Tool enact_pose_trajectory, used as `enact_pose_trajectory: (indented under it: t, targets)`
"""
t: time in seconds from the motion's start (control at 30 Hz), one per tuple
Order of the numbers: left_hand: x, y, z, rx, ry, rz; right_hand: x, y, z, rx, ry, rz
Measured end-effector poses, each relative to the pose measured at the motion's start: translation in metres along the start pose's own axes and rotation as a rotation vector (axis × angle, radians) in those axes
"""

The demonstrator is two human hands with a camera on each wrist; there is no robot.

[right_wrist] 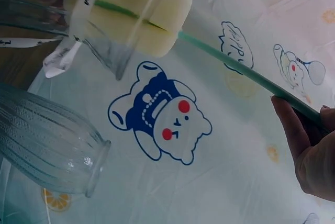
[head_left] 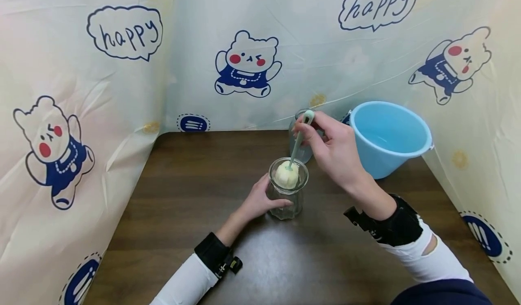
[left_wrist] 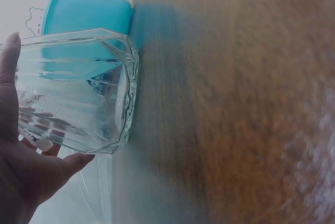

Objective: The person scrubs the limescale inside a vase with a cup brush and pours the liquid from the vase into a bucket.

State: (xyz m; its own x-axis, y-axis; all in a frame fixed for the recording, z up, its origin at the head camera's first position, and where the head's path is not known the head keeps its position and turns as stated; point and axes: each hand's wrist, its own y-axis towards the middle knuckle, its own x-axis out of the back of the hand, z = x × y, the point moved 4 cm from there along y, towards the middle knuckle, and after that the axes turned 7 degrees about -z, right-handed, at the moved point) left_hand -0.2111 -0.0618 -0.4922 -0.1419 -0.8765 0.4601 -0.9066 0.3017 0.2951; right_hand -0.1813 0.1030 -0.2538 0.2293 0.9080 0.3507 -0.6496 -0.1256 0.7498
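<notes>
From here I can read "happy" twice on the patterned cloth, in dark blue handwriting: once inside the left speech bubble, once inside the right speech bubble, slanting upward. The white ribbon on the glass jar carries dark script, too blurred to make out surely.

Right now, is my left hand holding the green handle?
No, your right hand pinches the green handle, while your left hand grips the glass jar.
</notes>
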Motion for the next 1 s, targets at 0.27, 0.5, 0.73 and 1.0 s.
enact_pose_trajectory:
  t: [0.27, 0.5, 0.73, 1.0]
  targets:
    - [0.000, 0.000, 0.002, 0.017, 0.004, 0.005, -0.004, -0.004, -0.007, 0.023, -0.023, -0.017]
    - [0.001, 0.000, 0.000, -0.013, 0.023, -0.006, 0.008, -0.003, -0.007, 0.024, -0.010, -0.067]
    - [0.002, 0.002, 0.001, -0.017, 0.004, -0.014, 0.010, -0.009, -0.023, -0.101, 0.042, -0.083]
    - [0.001, 0.000, 0.001, 0.005, -0.006, -0.007, -0.001, -0.026, -0.041, -0.253, 0.099, -0.107]
